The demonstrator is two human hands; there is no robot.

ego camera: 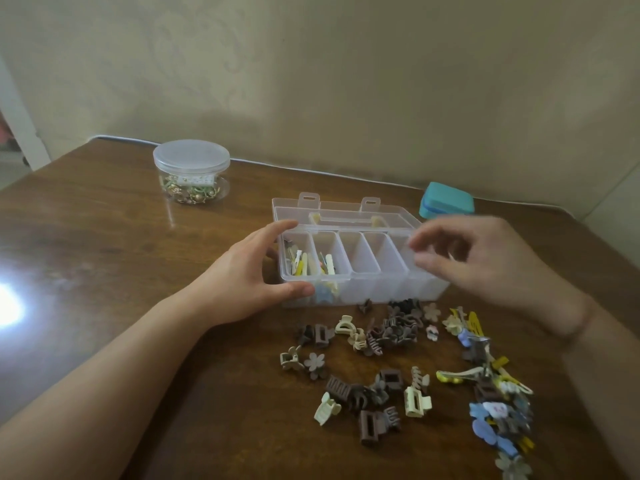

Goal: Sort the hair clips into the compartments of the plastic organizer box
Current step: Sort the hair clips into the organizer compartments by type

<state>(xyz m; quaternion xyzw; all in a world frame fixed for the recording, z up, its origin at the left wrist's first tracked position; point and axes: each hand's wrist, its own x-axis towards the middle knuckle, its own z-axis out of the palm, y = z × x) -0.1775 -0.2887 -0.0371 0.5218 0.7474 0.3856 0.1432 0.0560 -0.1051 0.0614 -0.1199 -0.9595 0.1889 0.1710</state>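
Note:
A clear plastic organizer box (363, 275) stands open mid-table, its lid (343, 213) lying back. The two leftmost compartments hold slim yellow and white clips (304, 263); the other three look bare. My left hand (249, 282) grips the box's left end, thumb on the front wall, fingers over the back corner. My right hand (485, 258) hovers over the box's right end, blurred, fingers curled and apart with nothing seen in them. Brown and cream claw clips (377, 382) lie scattered in front of the box. Blue and yellow snap clips (495, 403) form a line at the right.
A round lidded clear tub (191, 171) with small trinkets stands at the back left. A teal case (446, 200) sits behind the box at the right, by the wall. Bright glare falls on the wooden table (104, 254) at the left edge.

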